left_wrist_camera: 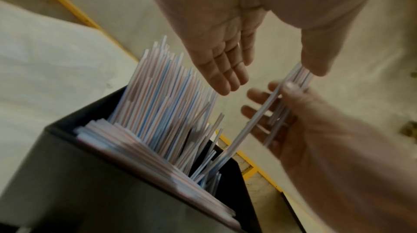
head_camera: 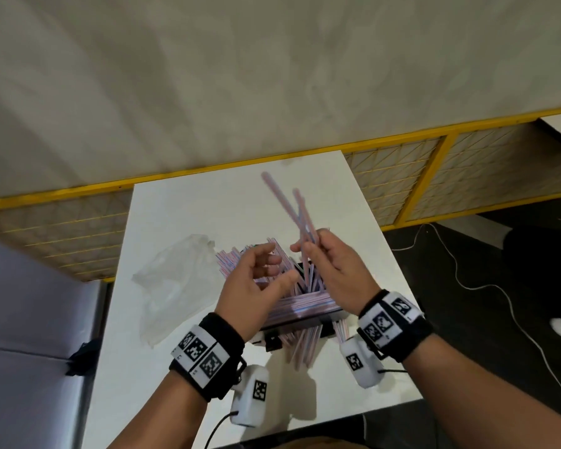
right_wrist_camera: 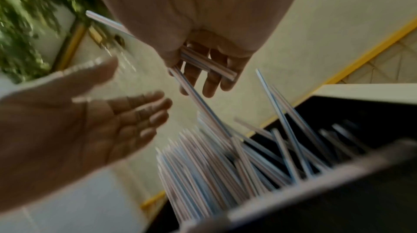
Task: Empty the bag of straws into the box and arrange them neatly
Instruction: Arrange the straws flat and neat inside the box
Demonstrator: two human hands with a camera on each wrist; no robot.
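Note:
A black box (head_camera: 332, 316) stands on the white table (head_camera: 208, 205), stuffed with striped pink-and-blue straws (head_camera: 305, 306) leaning in several directions. A few of them stick out at the box's near side (head_camera: 302, 348). My right hand (head_camera: 308, 244) pinches a few straws (head_camera: 289, 205) that point up and away above the box. My left hand (head_camera: 279, 264) hovers over the box, fingers relaxed and holding nothing. The clear plastic bag (head_camera: 175, 280) lies crumpled left of the box. The left wrist view shows the box wall (left_wrist_camera: 67, 165), the leaning straws (left_wrist_camera: 162, 103) and the held straws (left_wrist_camera: 252, 119).
A yellow-framed lattice panel (head_camera: 402, 189) runs behind the table. A grey padded seat (head_camera: 30, 303) sits at the left. White cables (head_camera: 467, 280) trail over the dark floor at the right. Bare tabletop lies beyond the box.

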